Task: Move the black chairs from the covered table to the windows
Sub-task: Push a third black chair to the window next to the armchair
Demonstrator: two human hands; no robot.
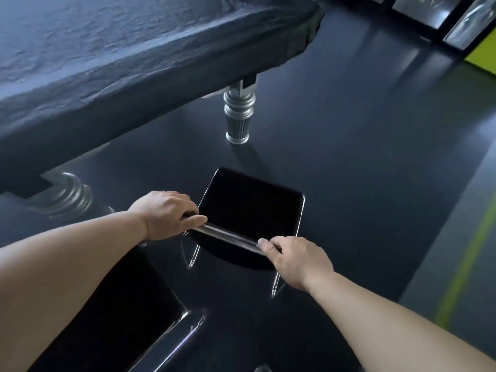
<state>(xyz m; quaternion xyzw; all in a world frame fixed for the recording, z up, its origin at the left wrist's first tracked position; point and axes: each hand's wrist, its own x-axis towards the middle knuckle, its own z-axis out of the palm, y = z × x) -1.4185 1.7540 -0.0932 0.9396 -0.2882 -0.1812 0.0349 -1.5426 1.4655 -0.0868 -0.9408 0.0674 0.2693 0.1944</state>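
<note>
A dark glossy floor [349, 130] meets a grey strip [442, 183] with a yellow-green line [465, 264] at the right.

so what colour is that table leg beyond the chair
Silver, with a ribbed lower part: the table leg, head view.

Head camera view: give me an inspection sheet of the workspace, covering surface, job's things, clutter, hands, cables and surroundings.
Surface: dark glossy floor, with a green stripe at the right.
Job's things: black chair beside the covered table; what looks like a second chair nearer, bottom left.
Clutter: nothing seen.
Hands: left hand and right hand grip opposite ends of the chair's top rail.
Cables: nothing seen.
Surroundings: silver table legs; framed panels top right, too unclear to call windows.
</note>
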